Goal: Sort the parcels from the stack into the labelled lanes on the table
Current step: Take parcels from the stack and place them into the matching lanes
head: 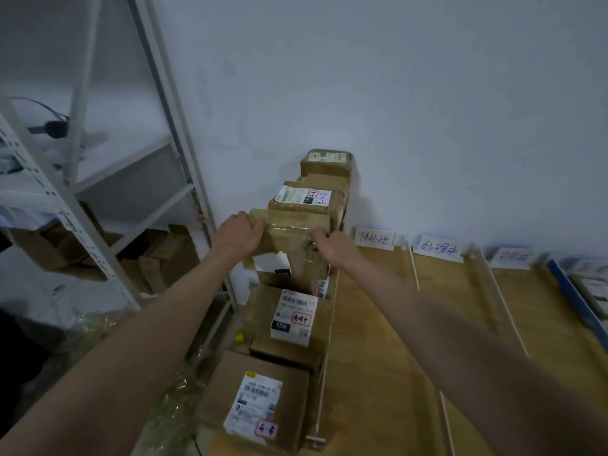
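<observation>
Head-camera footage is centred on a brown taped parcel (289, 227), which is grasped from both sides near the top of a cardboard stack (297, 268). The left hand (238, 233) is curled round the parcel's left end, with the thumb laid on its top edge. The right hand (332, 246) is wrapped over the right front corner, its fingers hidden behind the cardboard. Whether the parcel is lifted clear of the box beneath cannot be told.

Just beyond the hands, a box with a white handwritten label (304, 197) is seen, and behind that a further box (327, 161) is set against the pale wall (394, 93). Directly under the hands a box with a white and black sticker (274, 263) is partly covered. Nearer than the hands, between the two forearms, a box labelled 15H (294, 315) is placed, and closer still a large carton (260, 399) with a printed label and a red stamp.

To the right of the right hand a wooden table (394, 340) is spread, divided into lanes by thin rods (413, 266). Handwritten paper signs are stood at the far ends of the lanes: one (375, 238) just beside the right hand, another (439, 248) further right, and a third (511, 256) too blurred to read.

To the left of the left hand a white metal shelving frame (98, 192) is stood, with loose cardboard (158, 255) heaped behind its lower shelf.
</observation>
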`<state>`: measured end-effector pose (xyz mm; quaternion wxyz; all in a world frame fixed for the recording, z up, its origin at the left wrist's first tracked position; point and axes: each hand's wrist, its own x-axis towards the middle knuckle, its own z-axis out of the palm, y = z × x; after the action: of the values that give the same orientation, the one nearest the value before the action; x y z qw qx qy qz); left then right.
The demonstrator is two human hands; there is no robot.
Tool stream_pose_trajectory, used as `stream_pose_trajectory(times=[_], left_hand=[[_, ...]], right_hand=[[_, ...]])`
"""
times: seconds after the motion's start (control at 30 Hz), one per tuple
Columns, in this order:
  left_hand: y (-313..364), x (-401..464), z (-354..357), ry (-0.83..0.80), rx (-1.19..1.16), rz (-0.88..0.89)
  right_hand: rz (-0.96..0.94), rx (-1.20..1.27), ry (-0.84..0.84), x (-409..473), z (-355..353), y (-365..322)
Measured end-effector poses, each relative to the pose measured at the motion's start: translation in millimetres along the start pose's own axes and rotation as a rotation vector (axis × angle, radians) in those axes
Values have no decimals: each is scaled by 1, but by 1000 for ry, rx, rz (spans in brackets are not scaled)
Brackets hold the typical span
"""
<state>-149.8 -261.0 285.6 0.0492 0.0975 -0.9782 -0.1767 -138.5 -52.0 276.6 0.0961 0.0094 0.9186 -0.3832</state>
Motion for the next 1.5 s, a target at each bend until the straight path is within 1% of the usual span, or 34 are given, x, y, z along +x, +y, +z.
stream_pose_trajectory(times=[0.1,0.17,0.37,0.47,0.57,0.6,0.7,0.77,0.93,1.0,1.07,1.13,1.23,1.3,1.37,1.5], left_hand=[[-4,3,11,-29,-218,-61],[-4,1,10,-17,-283,-64],[6,-13,-7,47,-378,2],[13,-23,-18,74,-413,44],[18,-38,-27,74,-421,79],[21,-42,-29,66,-430,86],[35,-59,-31,28,-441,120],[46,-68,-32,5,-459,147],[76,-89,-29,-15,-525,214],[90,-99,-26,-58,-562,263],[102,-111,-22,-96,-579,348],[112,-120,-16,-147,-591,447],[126,-132,-6,-289,-547,584],[136,-137,5,-336,-540,644],[147,-139,18,-300,-569,656],[166,-136,48,-193,-629,562]], right_hand=[[18,68,42,-4,6,-4],[25,93,66,-10,5,-6],[-39,144,138,-34,-5,-15],[-71,221,171,-56,-20,-17],[-124,276,158,-75,-31,-4],[-142,265,178,-81,-33,2],[-175,251,318,-89,-37,22],[-139,248,386,-93,-44,35],[-77,282,438,-114,-69,66],[-40,338,433,-127,-79,79],[-1,412,439,-136,-89,93],[112,484,452,-144,-98,108],[308,623,402,-158,-109,135],[346,668,366,-165,-115,154],[336,696,324,-171,-120,168],[320,646,304,-179,-123,185]])
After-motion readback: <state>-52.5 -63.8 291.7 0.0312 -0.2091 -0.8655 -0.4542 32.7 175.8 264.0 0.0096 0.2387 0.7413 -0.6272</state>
